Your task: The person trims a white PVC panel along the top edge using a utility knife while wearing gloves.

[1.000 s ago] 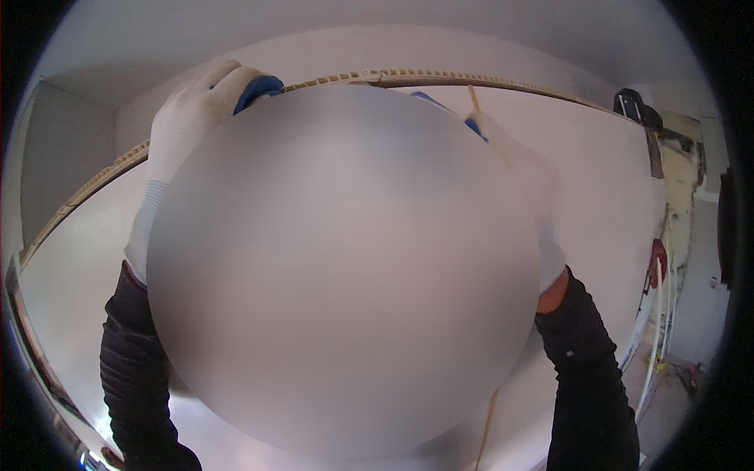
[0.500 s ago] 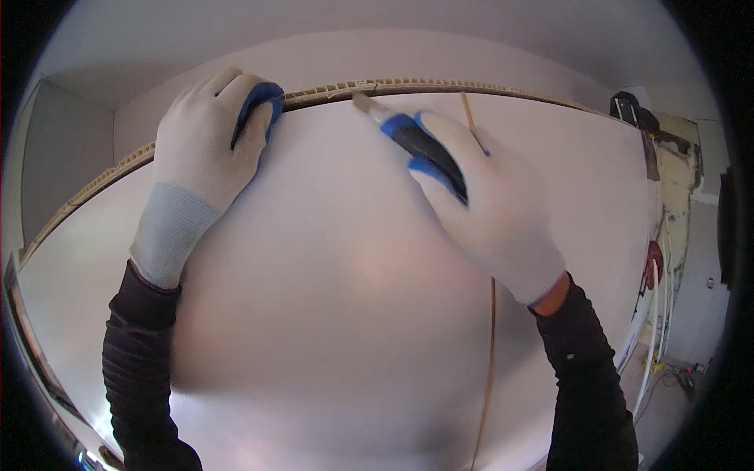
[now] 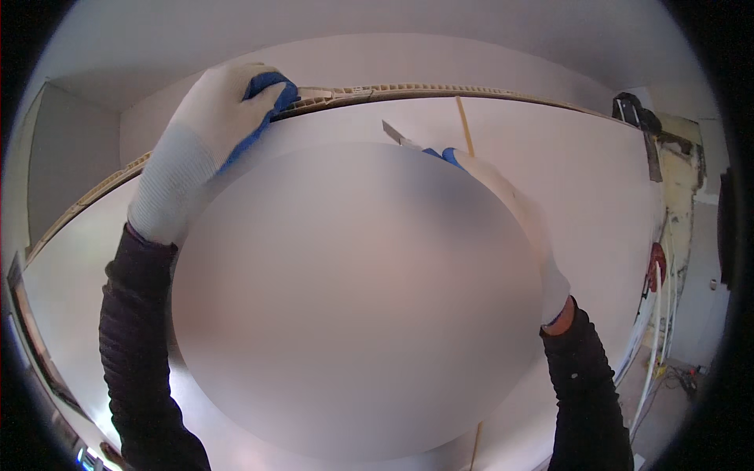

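A large white panel [image 3: 581,173] fills the view, with a ribbed, hollow-looking tan edge [image 3: 424,89] along its top. My left hand [image 3: 224,114], in a white glove with a blue palm, is closed over that edge. A pale strip [image 3: 318,92] runs out beside its fingers. My right hand [image 3: 520,204], gloved alike, grips a utility knife [image 3: 393,133]. The blade is bare, points up and left, and stays just below the top edge, apart from it. A blurred oval covers most of the right fingers and the knife's handle.
A thin tan strip [image 3: 465,125] runs down the panel. Behind the top edge rises a pale wall [image 3: 440,59]. Right of the panel are a dark bundle [image 3: 632,110], a red object [image 3: 657,265], white pipes [image 3: 650,361] and a cable on the floor [image 3: 683,378].
The knife has come away from the top edge, moving right and down with my right hand. My left hand has shifted slightly right along the edge, its wrist higher. A blurred oval now covers the middle.
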A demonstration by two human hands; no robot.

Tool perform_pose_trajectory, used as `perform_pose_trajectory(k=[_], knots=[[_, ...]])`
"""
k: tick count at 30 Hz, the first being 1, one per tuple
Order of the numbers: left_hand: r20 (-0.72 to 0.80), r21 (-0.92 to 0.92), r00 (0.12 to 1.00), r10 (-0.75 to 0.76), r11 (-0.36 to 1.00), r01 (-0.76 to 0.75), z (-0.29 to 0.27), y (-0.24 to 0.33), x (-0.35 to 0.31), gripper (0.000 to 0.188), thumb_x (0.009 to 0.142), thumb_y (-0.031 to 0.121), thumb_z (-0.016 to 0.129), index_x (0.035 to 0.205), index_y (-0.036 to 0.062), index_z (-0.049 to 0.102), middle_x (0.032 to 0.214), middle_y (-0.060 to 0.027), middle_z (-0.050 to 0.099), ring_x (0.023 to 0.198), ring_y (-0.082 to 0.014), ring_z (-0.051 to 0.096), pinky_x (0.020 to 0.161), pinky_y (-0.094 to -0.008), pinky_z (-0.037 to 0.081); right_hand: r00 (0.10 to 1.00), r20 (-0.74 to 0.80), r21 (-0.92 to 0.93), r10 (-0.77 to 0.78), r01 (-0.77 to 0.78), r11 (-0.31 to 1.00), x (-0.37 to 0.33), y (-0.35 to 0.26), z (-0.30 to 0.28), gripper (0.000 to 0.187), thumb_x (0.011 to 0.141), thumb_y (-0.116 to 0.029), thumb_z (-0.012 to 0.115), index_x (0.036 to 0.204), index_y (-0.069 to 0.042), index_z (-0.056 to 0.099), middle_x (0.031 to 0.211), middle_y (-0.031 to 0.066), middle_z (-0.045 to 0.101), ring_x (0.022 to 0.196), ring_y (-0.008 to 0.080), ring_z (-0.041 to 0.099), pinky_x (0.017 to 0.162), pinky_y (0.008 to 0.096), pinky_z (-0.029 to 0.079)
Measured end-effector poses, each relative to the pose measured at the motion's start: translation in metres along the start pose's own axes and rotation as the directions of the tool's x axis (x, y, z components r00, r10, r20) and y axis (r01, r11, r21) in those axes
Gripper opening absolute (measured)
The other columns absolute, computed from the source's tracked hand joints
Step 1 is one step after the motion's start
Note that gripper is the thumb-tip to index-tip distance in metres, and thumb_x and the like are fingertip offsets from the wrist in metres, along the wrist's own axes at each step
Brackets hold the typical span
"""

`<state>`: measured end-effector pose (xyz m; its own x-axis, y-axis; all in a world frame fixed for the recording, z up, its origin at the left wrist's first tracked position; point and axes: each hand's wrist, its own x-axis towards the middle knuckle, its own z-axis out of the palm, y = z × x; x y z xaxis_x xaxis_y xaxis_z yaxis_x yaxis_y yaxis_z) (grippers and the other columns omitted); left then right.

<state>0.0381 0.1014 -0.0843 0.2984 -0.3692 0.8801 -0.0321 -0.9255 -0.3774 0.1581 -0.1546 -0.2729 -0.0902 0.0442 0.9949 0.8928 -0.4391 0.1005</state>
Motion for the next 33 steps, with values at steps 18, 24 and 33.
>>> perform_pose_trajectory(k=[18, 24, 33], knots=[[0.314, -0.248, 0.949, 0.024, 0.967, 0.058, 0.009, -0.025, 0.053, 0.042, 0.101, 0.038, 0.068, 0.115, -0.0019, 0.074, 0.1, -0.0138, 0.076, 0.09, -0.0204, 0.072, 0.082, -0.0321, 0.059, 0.999, -0.032, 0.189, -0.024, 0.029, 0.982, -0.008, 0.013, 0.009, 0.05, 0.093, -0.016, 0.071, 0.139, -0.004, 0.056, 0.129, 0.0207, 0.067, 0.107, 0.0367, 0.072, 0.09, 0.0384, 0.057], [-0.121, 0.311, 0.945, 0.305, 0.916, -0.256, 0.027, 0.018, 0.009, 0.035, 0.101, 0.029, 0.065, 0.124, 0.0032, 0.067, 0.106, -0.0181, 0.075, 0.095, -0.033, 0.074, 0.087, -0.0403, 0.057, 0.998, 0.025, 0.253, 0.054, -0.059, 0.966, -0.014, 0.01, 0.002, 0.051, 0.09, -0.007, 0.071, 0.137, 0.004, 0.056, 0.13, 0.0237, 0.067, 0.111, 0.0332, 0.07, 0.098, 0.0361, 0.053], [0.021, 0.07, 0.931, 0.365, 0.928, -0.365, 0.024, 0.016, 0.02, 0.032, 0.1, 0.017, 0.062, 0.129, 0.0053, 0.065, 0.107, -0.018, 0.073, 0.094, -0.0329, 0.072, 0.089, -0.042, 0.056, 0.993, -0.104, 0.197, -0.057, 0.076, 0.977, -0.018, 0.021, 0.012, 0.052, 0.092, -0.017, 0.073, 0.139, -0.006, 0.056, 0.112, 0.0193, 0.071, 0.092, 0.0364, 0.072, 0.08, 0.0395, 0.058]])
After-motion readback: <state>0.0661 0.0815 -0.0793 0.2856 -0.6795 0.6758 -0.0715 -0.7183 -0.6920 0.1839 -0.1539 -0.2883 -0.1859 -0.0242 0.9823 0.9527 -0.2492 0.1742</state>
